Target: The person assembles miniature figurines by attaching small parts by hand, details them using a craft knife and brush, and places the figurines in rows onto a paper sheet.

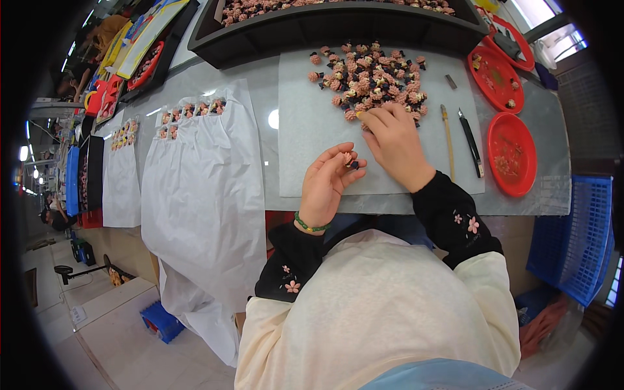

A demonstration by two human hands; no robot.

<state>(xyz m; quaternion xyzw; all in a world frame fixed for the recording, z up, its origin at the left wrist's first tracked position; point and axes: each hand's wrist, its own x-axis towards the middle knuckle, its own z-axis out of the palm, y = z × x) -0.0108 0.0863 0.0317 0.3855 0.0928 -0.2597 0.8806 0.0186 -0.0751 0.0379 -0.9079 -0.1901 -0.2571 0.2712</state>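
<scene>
My left hand [323, 182], a green bead bracelet at its wrist, holds a small figurine [351, 160] between thumb and fingers. The figurine has a pink curly top and a dark lower part. My right hand [400, 151] is at the near edge of a heap of similar figurines [374, 75]. Its fingers are bent and close together, with a yellow tip on one finger. Whatever they pinch, if anything, is hidden. The heap lies on a white sheet [305, 143] on the grey table.
Beyond the heap stands a dark tray [338, 32] full of figurines. A brush [447, 133], a craft knife [469, 140] and red dishes [512, 155] lie to the right. White paper [201, 169] with bagged figurines [192, 112] hangs over the table edge at left.
</scene>
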